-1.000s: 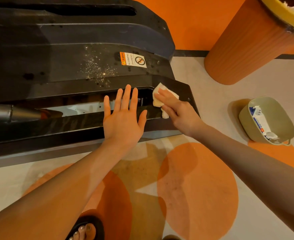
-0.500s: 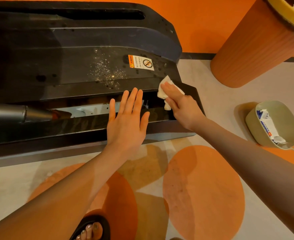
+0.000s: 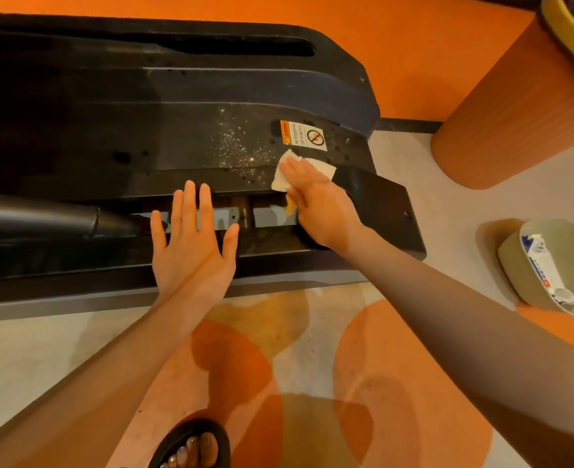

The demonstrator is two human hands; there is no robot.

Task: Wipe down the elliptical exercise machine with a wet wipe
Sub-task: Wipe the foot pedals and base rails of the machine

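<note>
Orange and grey floor (image 3: 312, 383) lies under the black elliptical machine (image 3: 143, 130). On it, the right hand (image 3: 316, 204) presses a white wet wipe (image 3: 319, 168) flat just below the warning sticker (image 3: 303, 135); its fingers hide much of the wipe. The left hand (image 3: 191, 244) rests flat, fingers straight. An orange bin (image 3: 515, 113) is cut off at the top right corner.

Right hand (image 3: 319, 204) on wipe (image 3: 322, 168), flat.
</note>
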